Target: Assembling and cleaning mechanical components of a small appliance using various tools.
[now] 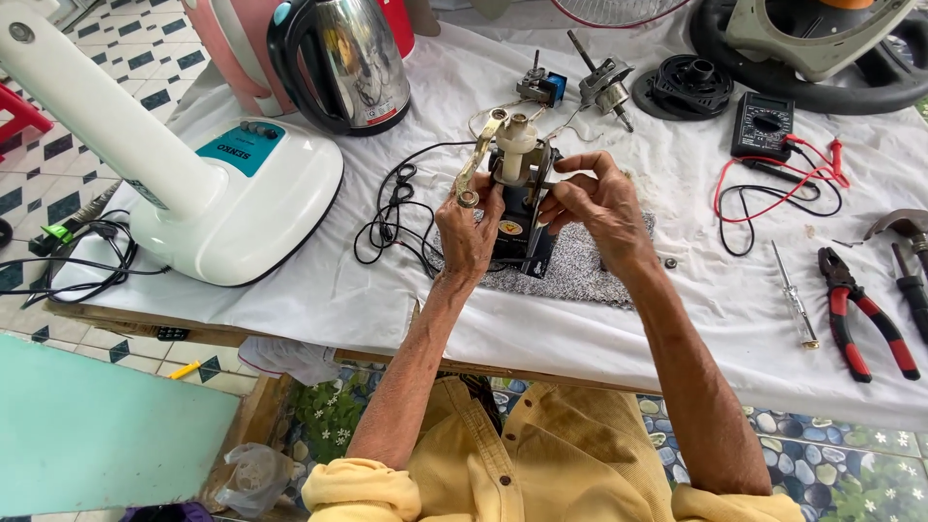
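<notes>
A black fan motor (517, 208) with a cream gear housing on top stands on a grey cloth (580, 271) in the middle of the white-covered table. My left hand (467, 232) grips its left side, next to a metal crank arm (478, 159) that sticks up from it. My right hand (594, 198) holds the motor's right side, with fingertips pinching at the upper housing. A black cable (391, 217) runs off the motor to the left.
A white fan base (232, 193) with its column lies at the left, a steel kettle (343, 63) behind it. A multimeter (764, 126) with red and black leads, a screwdriver (795, 295) and red-handled pliers (860, 319) lie at the right. Small motor parts (604, 87) sit at the back.
</notes>
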